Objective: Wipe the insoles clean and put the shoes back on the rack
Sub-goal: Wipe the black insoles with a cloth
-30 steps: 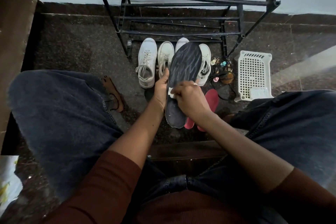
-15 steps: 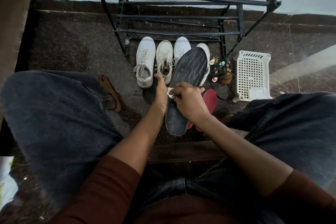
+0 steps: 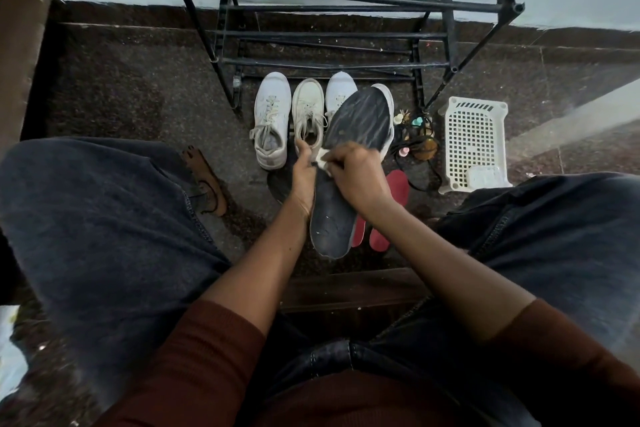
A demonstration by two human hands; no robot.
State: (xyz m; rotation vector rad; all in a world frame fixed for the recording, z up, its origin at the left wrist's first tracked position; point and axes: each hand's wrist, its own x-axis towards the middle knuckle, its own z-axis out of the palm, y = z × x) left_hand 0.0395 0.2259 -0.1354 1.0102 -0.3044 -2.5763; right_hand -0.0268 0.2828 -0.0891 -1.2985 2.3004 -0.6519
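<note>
The left hand (image 3: 304, 180) clasps the dark insole (image 3: 349, 163) by its edge, toe pointing away toward the rack (image 3: 346, 7), while the right hand (image 3: 356, 177) pinches a white wipe (image 3: 323, 163) against its middle; no readable writing shows.

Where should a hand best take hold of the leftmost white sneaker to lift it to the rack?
Probably at the heel collar of the leftmost white sneaker, reaching from the near side. It lies on the floor with its opening and heel toward the person and its toe toward the rack. Its left side is free.
</note>
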